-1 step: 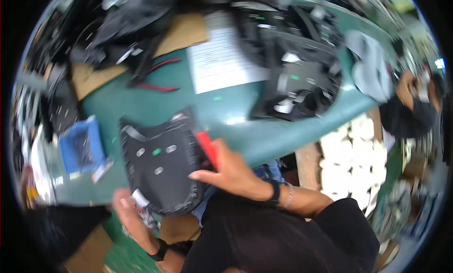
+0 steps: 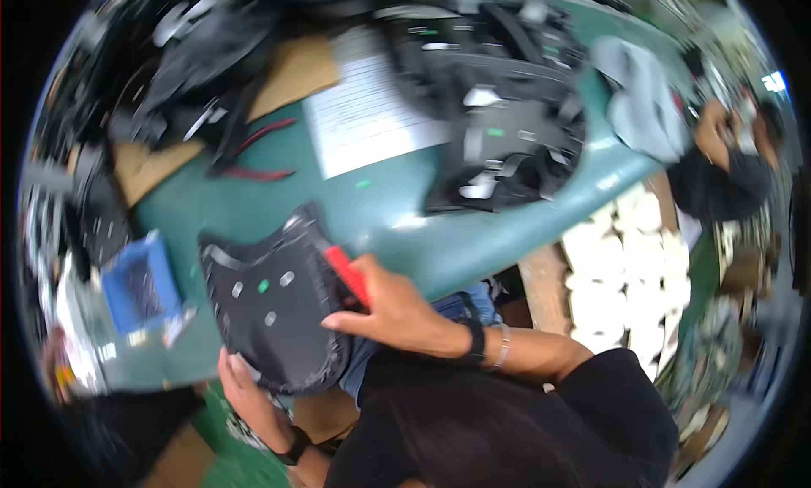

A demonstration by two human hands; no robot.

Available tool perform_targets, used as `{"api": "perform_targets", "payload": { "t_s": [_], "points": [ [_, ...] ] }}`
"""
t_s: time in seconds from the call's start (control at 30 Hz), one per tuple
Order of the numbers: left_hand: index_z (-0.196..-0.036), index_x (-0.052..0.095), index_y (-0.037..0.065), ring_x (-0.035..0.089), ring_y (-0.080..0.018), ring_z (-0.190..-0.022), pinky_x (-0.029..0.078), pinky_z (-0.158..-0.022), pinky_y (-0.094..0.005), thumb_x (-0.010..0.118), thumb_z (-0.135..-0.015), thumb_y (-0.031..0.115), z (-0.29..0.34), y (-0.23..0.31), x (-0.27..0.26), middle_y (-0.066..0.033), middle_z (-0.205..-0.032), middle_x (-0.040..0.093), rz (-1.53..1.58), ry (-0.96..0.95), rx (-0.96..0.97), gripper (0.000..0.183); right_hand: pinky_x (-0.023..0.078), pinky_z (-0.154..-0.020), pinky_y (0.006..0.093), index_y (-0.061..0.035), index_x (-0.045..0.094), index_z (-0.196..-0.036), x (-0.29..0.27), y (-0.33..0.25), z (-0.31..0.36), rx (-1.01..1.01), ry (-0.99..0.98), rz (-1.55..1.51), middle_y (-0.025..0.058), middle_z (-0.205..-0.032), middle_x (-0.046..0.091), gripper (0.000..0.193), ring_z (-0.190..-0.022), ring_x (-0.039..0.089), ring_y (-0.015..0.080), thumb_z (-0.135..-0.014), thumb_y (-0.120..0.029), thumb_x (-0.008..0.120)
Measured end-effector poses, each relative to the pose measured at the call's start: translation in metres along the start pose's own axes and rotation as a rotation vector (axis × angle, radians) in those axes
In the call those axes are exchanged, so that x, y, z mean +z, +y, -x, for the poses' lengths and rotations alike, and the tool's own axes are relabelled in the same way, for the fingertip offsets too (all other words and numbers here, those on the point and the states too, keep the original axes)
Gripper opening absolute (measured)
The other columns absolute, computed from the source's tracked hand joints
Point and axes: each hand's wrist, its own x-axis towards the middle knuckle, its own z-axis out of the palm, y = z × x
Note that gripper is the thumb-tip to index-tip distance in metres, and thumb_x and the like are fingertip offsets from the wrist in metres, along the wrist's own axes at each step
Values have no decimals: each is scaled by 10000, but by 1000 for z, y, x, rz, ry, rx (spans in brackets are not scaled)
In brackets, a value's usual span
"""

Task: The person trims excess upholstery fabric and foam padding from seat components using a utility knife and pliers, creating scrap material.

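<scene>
A black shaped panel (image 2: 274, 319) with a notched top and a crinkled rim lies at the near table edge, close to my body. Its face carries a few small metal fittings and a green mark. My left hand (image 2: 253, 399) grips its lower left rim. At the panel's right side, my right hand (image 2: 393, 306) is closed around a red bar-shaped object (image 2: 347, 277), whose working end I cannot make out. The right thumb points toward the panel's rim.
Left stands a blue bin (image 2: 139, 285) with small parts. Red-handled pliers (image 2: 258, 154), a printed sheet (image 2: 367, 116) and black assembled parts (image 2: 515, 142) lie farther back. Grey pieces (image 2: 642, 100) sit far right, near another person's hands (image 2: 718, 129). White rounded pieces (image 2: 629, 277) fill a box to the right.
The view has shifted, so the table items sit farther left. My left hand has come up against the panel's lower left rim. My right hand still holds the red object.
</scene>
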Motion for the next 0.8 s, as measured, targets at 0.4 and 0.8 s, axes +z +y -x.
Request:
{"api": "perform_targets", "payload": {
  "t_s": [0.4, 0.8],
  "points": [
    [-925, 637, -11, 542, -175, -654, 464, -638, -317, 666, -903, 155, 59, 173, 96, -50, -766, 599, -48, -1317, 403, 170, 452, -827, 278, -39, 496, -1116, -134, 67, 165, -373, 1079, -528, -1, -957, 556, 539, -900, 517, 107, -773, -300, 819],
    [-1137, 623, -5, 626, -164, -888, 497, -779, -291, 620, -942, 116, 72, 183, 152, -88, -987, 656, -291, -1779, 1019, 230, 561, -803, 378, 39, 546, -1185, 59, 309, 534, 432, 3489, -385, 136, -1044, 654, 489, -898, 658, 270, -808, -191, 756]
  ]
}}
